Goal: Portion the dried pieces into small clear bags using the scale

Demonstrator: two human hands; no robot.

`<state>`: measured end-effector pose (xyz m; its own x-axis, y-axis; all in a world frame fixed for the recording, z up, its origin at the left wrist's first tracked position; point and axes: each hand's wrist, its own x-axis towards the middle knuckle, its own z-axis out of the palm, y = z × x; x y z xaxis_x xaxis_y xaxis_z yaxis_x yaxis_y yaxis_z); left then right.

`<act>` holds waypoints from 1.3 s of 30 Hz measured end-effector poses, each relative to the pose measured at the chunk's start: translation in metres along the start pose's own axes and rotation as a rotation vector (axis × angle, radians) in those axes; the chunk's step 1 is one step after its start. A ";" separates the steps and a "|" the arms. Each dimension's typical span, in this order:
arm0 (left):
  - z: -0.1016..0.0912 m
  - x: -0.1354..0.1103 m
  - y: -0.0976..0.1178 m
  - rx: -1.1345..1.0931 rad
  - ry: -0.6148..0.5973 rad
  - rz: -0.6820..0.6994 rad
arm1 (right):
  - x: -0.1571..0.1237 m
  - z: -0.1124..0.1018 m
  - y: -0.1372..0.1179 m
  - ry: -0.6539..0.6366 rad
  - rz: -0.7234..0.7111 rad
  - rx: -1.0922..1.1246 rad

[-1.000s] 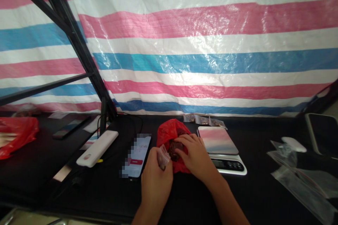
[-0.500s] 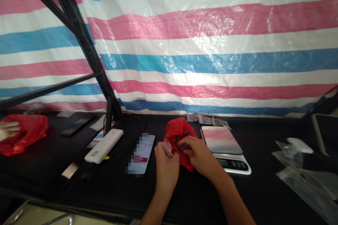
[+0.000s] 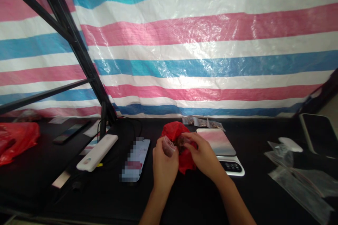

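My left hand (image 3: pixel 165 165) is closed on a small clear zip bag (image 3: pixel 169 146), whose mouth gapes toward the right. Beside it on the black table lies a crumpled red plastic bag (image 3: pixel 174 129) with small brown pieces (image 3: pixel 181 143) in its opening. Over the right part of that opening is my right hand (image 3: pixel 202 153), thumb and fingers pinched together. What they grip is too blurred to make out. The kitchen scale (image 3: pixel 216 142) stands right of the red bag, its front partly hidden by my right hand and wrist.
A phone (image 3: pixel 136 160) and a white power bank (image 3: pixel 97 153) with cables lie to the left. Several filled clear bags (image 3: pixel 202 122) rest behind the scale. Clear plastic bags (image 3: pixel 301 182), a white mouse (image 3: pixel 290 144) and a dark-screened device (image 3: pixel 318 135) are right. Another red bag (image 3: pixel 19 140) lies far left.
The view has shifted slightly to the right. The zip bag's mouth now gapes wider, and my right fingers have come up a little at the red bag. Another person's hand has left view.
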<state>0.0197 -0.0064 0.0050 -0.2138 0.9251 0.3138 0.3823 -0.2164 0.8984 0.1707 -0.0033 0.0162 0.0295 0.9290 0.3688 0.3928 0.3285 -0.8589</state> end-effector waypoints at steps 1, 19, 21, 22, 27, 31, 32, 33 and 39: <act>0.000 0.000 -0.001 0.027 -0.007 0.021 | 0.000 -0.003 -0.003 0.025 -0.011 0.024; 0.003 0.000 -0.003 0.138 -0.050 0.001 | -0.007 0.013 -0.033 -0.031 -0.471 -0.176; 0.003 0.000 -0.002 0.142 -0.057 0.016 | -0.006 0.012 -0.033 -0.007 -0.486 -0.177; 0.003 0.000 -0.001 0.147 -0.054 0.024 | -0.006 0.012 -0.032 -0.001 -0.486 -0.172; 0.002 0.000 0.002 0.145 -0.025 0.054 | -0.002 0.009 -0.026 0.069 -0.387 -0.131; -0.001 0.003 0.002 0.042 0.015 -0.009 | 0.002 0.006 -0.015 0.151 -0.232 -0.179; -0.002 0.004 0.002 0.010 0.036 -0.029 | 0.002 0.007 -0.011 0.128 -0.203 -0.218; -0.002 0.005 0.003 -0.021 0.060 -0.044 | 0.002 0.008 -0.008 0.090 -0.181 -0.260; -0.007 0.006 0.004 -0.162 0.125 -0.033 | -0.001 0.021 -0.019 0.035 -0.179 -0.216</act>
<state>0.0138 -0.0034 0.0126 -0.3375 0.8889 0.3097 0.2258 -0.2430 0.9434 0.1437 -0.0070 0.0240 -0.0280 0.8518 0.5232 0.5811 0.4397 -0.6848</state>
